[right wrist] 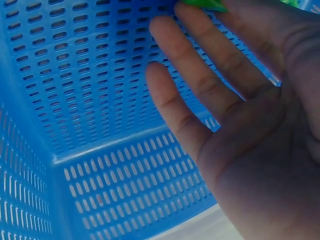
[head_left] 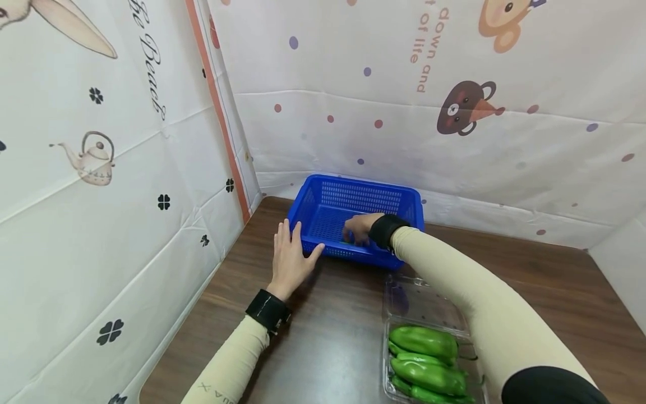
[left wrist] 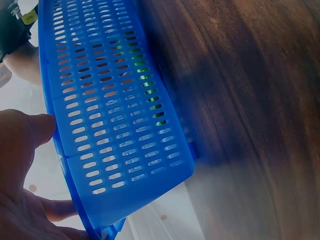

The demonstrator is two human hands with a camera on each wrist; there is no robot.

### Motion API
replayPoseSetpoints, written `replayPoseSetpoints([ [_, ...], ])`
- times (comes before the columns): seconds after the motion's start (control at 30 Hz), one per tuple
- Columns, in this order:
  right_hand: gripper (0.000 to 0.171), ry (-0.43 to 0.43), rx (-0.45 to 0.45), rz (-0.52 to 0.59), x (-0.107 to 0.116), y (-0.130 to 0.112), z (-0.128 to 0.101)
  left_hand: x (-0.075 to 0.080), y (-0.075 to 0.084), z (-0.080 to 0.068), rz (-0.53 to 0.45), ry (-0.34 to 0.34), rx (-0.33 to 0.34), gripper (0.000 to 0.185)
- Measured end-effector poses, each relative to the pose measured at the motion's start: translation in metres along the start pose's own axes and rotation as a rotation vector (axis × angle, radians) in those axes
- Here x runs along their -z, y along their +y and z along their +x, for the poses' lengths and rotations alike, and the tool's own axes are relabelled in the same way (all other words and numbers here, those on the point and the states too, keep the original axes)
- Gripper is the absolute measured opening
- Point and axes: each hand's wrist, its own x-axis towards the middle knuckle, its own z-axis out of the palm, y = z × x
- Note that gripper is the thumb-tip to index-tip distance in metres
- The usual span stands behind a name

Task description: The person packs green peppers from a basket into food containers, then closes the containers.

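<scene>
My right hand (head_left: 359, 227) sets a green pepper (right wrist: 202, 4) inside the blue basket (head_left: 323, 196), fingers extended; my left hand (head_left: 290, 258), flat, steadies its near wall. Best released low on the floor.

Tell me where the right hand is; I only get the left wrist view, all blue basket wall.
Observer: The right hand is inside the blue basket, low by its near wall.
Operator: Say what it has.
Observer: The right wrist view shows something green at its outstretched fingertips; whether it's held, I cannot tell.
Operator: Report other green things.
Observer: Green peppers lie in a clear box on the table, near right.
</scene>
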Motion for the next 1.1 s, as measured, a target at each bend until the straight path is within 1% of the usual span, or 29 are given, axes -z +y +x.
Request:
replayPoseSetpoints([
  [0.13, 0.033, -0.001, -0.004, 0.010, -0.001, 0.002, 0.001, 0.000, 0.001, 0.000, 0.004, 0.008, -0.004, 0.083],
  [0.37, 0.029, -0.010, 0.005, 0.009, -0.003, 0.003, 0.000, -0.001, 0.001, -0.001, 0.009, -0.003, 0.004, 0.083],
  [0.6, 0.016, 0.000, 0.017, -0.005, 0.002, 0.004, -0.007, 0.000, 0.001, 0.001, 0.011, 0.002, 0.009, 0.084],
  [0.8, 0.020, 0.044, 0.026, 0.006, 0.009, 0.008, -0.018, 0.000, 0.001, 0.003, 0.026, 0.005, -0.009, 0.085],
  [0.97, 0.023, 0.072, 0.018, 0.008, 0.012, 0.010, -0.028, 0.000, 0.001, 0.002, 0.020, 0.000, -0.006, 0.086],
  [1.1, 0.025, 0.085, 0.028, 0.015, 0.013, 0.012, -0.037, 0.000, 0.002, -0.001, 0.009, 0.003, -0.001, 0.085],
])
